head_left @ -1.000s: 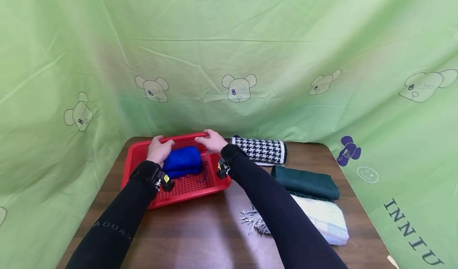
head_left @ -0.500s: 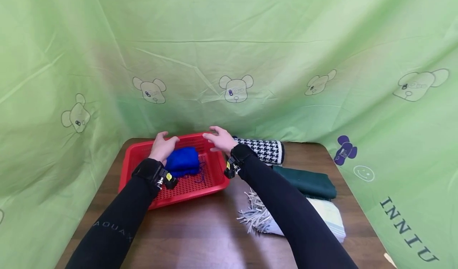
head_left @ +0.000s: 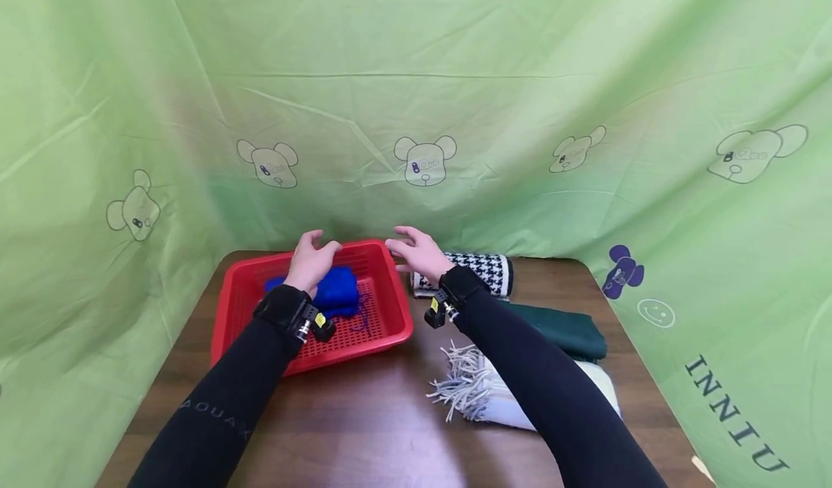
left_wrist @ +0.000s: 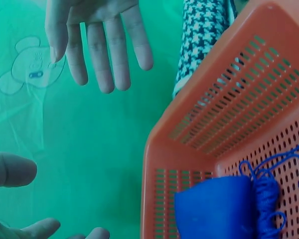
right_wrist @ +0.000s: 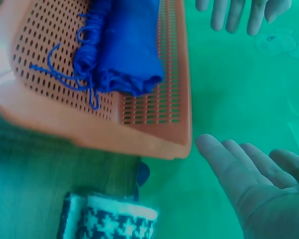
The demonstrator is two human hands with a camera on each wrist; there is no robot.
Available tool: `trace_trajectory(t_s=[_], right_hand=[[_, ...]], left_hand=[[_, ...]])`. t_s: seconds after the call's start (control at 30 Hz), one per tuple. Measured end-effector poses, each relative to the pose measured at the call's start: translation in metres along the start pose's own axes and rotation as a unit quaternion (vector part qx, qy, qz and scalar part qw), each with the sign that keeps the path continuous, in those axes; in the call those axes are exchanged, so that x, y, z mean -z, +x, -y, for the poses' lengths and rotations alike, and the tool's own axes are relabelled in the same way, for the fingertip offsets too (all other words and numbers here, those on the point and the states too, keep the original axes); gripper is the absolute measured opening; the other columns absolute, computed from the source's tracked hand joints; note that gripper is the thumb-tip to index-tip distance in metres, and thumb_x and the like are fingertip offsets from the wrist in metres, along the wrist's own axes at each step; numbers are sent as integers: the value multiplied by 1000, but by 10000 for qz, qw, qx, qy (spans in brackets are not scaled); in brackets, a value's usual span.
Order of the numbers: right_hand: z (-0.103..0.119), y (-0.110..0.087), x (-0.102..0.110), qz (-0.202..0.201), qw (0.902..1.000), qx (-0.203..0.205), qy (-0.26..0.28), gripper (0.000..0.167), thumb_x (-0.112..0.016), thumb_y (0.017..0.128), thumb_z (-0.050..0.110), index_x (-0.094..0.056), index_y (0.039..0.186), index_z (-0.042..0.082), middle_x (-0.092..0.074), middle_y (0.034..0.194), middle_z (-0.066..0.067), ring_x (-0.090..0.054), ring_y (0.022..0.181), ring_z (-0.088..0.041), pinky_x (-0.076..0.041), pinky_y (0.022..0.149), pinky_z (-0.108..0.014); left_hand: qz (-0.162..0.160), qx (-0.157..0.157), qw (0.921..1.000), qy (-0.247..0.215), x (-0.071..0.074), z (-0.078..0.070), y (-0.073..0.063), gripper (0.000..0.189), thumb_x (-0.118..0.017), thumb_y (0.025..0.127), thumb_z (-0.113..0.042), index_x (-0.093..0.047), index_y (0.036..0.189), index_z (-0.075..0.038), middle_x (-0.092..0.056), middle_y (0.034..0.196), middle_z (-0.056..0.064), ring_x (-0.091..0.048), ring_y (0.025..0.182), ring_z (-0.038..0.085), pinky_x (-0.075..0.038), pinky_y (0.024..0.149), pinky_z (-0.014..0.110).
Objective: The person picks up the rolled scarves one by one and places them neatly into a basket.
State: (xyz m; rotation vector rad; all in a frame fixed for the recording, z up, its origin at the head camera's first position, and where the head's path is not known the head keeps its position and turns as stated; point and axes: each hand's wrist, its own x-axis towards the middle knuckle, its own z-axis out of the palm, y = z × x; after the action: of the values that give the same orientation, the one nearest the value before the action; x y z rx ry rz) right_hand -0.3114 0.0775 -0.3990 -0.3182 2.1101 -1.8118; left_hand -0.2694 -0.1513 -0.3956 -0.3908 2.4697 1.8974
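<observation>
A red plastic basket (head_left: pixel 383 329) with slotted walls stands at the back left of the table. Inside lies a folded blue scarf (head_left: pixel 339 288) with stringy fringe, partly hidden by my left hand and wrist. My left hand (head_left: pixel 310 260) hovers over the basket, fingers spread and nothing in them. My right hand (head_left: pixel 422 255) is at the basket's right back corner, also with loose, separated fingers and an empty palm, as the right wrist view shows. Just beyond it sits a rolled black-and-white houndstooth scarf (head_left: pixel 484 268), partly covered by my right hand and wrist.
On the right of the wooden table (head_left: pixel 364 430) lie a folded dark green scarf (head_left: pixel 562 329) and a pale folded scarf (head_left: pixel 510 405) with grey fringe, both partly behind my right arm. A green printed curtain (head_left: pixel 494 206) surrounds the table at the back and sides.
Both hands have moved rightward and up in view; the right hand has come off the basket's back rim toward the houndstooth scarf. Basket and blue scarf look to have stayed put.
</observation>
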Motion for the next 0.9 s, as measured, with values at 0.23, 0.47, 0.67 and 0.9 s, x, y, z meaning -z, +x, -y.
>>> trace_trajectory(t_s=[0.23, 0.47, 0.67, 0.9], right_hand=[[-3, -9, 17, -250, 9995, 149, -78, 60, -57, 111, 15, -34, 164, -2, -52, 155, -30, -52, 144, -42, -58, 103, -49], [-5, -15, 30, -403, 9989, 223, 111, 58, -55, 112, 12, -35, 163, -3, -51, 155, -31, -51, 144, -44, -58, 103, -50], [-6, -21, 41, -463, 9983, 212, 277, 59, -54, 112, 12, -31, 164, -4, -47, 158, -33, -49, 146, -45, -58, 104, -46], [-9, -30, 53, -576, 9977, 200, 287, 60, -55, 113, 15, -31, 165, -3, -47, 159, -31, -48, 146, -44, -53, 110, -54]], left_hand=[[85, -152, 9998, 116, -19, -4, 1, 71, -60, 102, -22, -33, 166, -9, -33, 169, 20, -35, 154, 38, -35, 123, 50], [215, -218, 9993, 200, -36, -6, 1, 69, -61, 103, -23, -34, 165, -10, -33, 171, 17, -37, 153, 35, -36, 124, 48], [211, -206, 9992, 256, -50, -9, 0, 68, -62, 101, -22, -37, 163, -10, -35, 170, 16, -40, 152, 34, -38, 122, 47], [198, -314, 9991, 207, -65, -16, -4, 67, -63, 99, -23, -41, 161, -9, -39, 168, 17, -41, 150, 35, -39, 121, 48]])
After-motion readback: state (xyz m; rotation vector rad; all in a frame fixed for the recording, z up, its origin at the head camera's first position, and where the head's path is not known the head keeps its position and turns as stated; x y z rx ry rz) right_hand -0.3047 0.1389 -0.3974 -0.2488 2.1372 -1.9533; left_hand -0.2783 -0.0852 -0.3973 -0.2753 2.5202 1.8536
